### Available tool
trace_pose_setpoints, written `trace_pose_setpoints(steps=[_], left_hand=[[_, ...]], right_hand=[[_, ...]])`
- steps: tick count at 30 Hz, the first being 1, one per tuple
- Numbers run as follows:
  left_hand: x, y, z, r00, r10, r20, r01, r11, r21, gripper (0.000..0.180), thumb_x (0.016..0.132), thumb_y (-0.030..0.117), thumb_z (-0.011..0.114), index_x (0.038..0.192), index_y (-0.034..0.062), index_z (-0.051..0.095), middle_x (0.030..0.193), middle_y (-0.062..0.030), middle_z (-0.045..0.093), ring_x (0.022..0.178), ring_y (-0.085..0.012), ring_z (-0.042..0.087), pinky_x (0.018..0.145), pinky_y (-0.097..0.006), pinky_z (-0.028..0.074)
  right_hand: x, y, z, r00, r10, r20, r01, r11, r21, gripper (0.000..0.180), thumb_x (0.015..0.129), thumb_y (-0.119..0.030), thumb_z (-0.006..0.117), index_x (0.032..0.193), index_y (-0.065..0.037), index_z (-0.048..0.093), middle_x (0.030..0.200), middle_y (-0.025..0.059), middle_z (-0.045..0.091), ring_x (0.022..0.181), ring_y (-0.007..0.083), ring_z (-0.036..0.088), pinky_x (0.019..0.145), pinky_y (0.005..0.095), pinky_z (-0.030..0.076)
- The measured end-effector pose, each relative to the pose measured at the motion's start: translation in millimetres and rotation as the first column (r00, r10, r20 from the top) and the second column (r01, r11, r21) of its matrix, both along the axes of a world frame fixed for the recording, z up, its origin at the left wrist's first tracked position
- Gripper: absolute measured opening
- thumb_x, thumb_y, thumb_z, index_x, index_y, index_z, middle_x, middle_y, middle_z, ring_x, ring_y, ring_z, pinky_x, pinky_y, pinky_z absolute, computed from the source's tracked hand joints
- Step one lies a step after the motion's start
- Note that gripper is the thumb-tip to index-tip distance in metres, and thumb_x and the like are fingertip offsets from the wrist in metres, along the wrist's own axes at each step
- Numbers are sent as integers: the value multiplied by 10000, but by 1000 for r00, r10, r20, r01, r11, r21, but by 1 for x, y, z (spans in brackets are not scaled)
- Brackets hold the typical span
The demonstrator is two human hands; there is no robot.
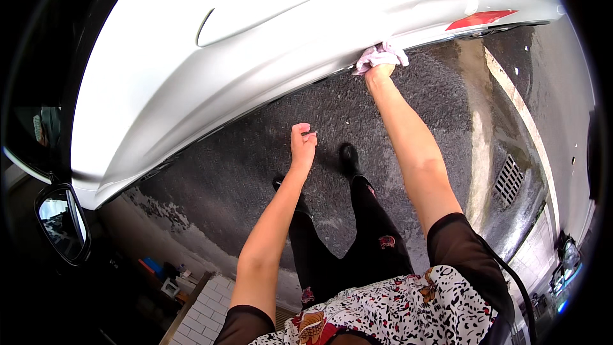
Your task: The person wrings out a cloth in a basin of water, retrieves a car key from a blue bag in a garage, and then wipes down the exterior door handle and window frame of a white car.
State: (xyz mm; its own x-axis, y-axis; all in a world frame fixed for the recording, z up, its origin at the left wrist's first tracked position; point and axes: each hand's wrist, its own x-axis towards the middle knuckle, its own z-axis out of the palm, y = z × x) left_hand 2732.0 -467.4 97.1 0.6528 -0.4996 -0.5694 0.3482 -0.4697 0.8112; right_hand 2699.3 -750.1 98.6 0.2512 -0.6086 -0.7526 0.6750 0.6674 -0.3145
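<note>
A white car fills the upper part of the head view. My right arm is stretched out to its lower body edge, where my right hand grips a crumpled pale pink cloth. The cloth lies against the car and covers most of the fingers. My left hand hangs in the air over the dark ground, away from the car. Its fingers are loosely bent and apart from the thumb, with nothing between them.
Below the car is rough dark asphalt, partly wet. A metal drain grate lies on the right, beside a pale painted line. A red tail light is at the car's right end. A side mirror juts out on the left.
</note>
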Motion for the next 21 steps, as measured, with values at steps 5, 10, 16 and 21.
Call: trace_pose_setpoints(steps=[5, 10, 16, 21], left_hand=[[19, 2, -25, 966, 206, -156, -208, 978, 6, 289, 800, -3, 467, 1083, 51, 440, 1080, -124, 460, 889, -214, 567, 699, -331, 504], [40, 12, -43, 967, 205, -151, -204, 979, 23, 278, 811, 3, 453, 1086, 43, 440, 1057, -123, 465, 860, -222, 575, 687, -338, 510], [70, 36, -51, 815, 486, -314, -542, 833, -116, 294, 838, 168, 517, 1098, 51, 444, 1073, -127, 448, 970, -332, 535, 772, -428, 511], [98, 61, -37, 694, 604, -391, -682, 726, -89, 356, 881, 271, 453, 1174, 70, 433, 1147, -95, 450, 1106, -322, 452, 917, -426, 407]], right_hand=[[8, 11, 8, 997, 6, -78, -7, 1000, -21, 168, 775, -289, 463, 648, -196, 402, 505, 15, 347, 361, 185, 359, 315, 279, 220], [18, 42, -23, 979, 136, -155, -167, 964, -209, 192, 873, -229, 383, 754, -127, 493, 604, 74, 461, 473, 222, 457, 398, 317, 340], [111, 162, -78, 822, 170, -544, -388, 866, -316, 231, 878, -195, 477, 1019, -24, 539, 990, 108, 592, 887, 203, 555, 747, 315, 447], [184, 266, -86, 825, 563, 44, -564, 817, 117, 341, 916, -326, 342, 988, -75, 562, 919, 83, 603, 818, 222, 552, 676, 372, 461]])
